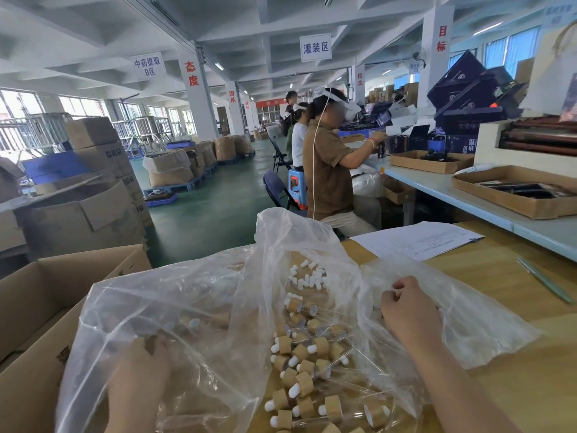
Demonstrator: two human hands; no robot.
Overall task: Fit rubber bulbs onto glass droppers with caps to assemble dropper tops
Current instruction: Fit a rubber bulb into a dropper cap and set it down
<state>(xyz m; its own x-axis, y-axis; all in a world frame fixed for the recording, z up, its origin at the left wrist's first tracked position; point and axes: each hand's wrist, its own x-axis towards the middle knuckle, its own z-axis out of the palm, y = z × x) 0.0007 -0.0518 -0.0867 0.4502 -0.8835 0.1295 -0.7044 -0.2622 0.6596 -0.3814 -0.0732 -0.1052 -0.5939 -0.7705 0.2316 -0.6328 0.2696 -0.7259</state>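
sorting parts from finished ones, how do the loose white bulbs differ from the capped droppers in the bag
The loose white bulbs are bare white pieces; the capped droppers have tan caps, most with a white bulb at one end and a clear glass tube at the other. The bulbs are smaller and cluster farther away; the capped droppers make a bigger heap nearer the camera. Both lie amid the clear plastic bag.
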